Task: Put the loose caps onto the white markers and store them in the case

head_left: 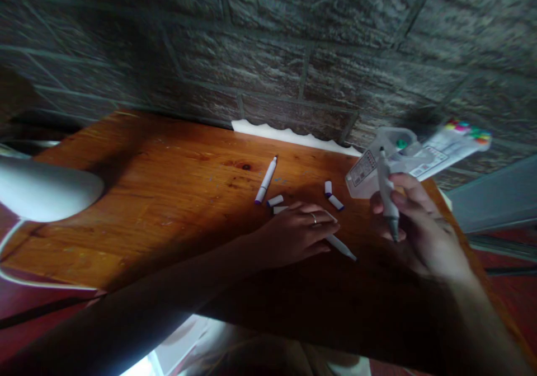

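Observation:
My right hand (413, 225) is closed around a grey marker (386, 188), held upright above the right side of the wooden table (168, 197). My left hand (300, 230) lies palm down on the table, fingers over a white marker (342, 247) whose tip sticks out to the right. A ring shows on one finger. Another white marker with a purple end (267, 180) lies farther back. Several loose white caps (334, 200) rest near the left hand.
A clear plastic marker case (419, 160) with coloured marker ends leans against the brick wall at the right. A white lamp head (42, 188) hangs over the table's left edge. A white scalloped strip (293, 136) runs along the wall base.

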Tool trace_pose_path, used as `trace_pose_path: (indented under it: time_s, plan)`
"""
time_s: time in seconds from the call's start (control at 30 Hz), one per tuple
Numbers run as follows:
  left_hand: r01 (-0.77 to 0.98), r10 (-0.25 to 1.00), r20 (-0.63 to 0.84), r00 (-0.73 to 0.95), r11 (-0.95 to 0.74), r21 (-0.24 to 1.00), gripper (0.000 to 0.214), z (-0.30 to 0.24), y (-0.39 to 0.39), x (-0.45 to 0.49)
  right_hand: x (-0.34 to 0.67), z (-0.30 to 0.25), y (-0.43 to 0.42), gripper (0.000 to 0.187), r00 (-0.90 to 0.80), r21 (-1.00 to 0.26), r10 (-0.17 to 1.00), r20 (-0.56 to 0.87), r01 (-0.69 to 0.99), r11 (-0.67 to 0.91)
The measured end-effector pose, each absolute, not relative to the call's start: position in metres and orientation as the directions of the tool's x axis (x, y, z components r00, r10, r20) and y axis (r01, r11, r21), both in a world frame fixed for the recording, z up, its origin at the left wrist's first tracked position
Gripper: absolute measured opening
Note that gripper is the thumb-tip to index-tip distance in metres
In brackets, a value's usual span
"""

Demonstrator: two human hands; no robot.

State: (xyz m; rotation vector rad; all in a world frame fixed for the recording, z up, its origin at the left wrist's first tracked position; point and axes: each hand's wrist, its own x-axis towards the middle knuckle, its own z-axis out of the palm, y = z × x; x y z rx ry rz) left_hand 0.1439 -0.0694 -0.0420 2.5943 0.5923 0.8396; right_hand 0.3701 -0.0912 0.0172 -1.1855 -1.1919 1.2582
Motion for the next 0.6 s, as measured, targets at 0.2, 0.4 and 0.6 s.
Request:
trace_pose_path:
  time_s: [0.2,0.4,0.6]
  plan:
    - [0.379,0.500,0.521,0.692,-0.866,0.327,0.030,-0.038,-0.066,0.151,0.373,0.019,-0.095,0.048,-0.045,-0.997,0.997,0.061,0.050,0.063]
    - [0.544,0.597,0.273,0.755,-0.801,0.248,0.018,-0.013,-0.043,0.177,0.370,0.009,-0.084,0.038,-0.035,-0.992,0.992,0.124,0.006,0.124]
    - [0.541,0.582,0.174,0.794,-0.808,0.232,0.020,-0.016,-0.039,0.182,0.365,0.012,-0.076,0.052,-0.023,-0.986,0.994,0.111,-0.125,0.107]
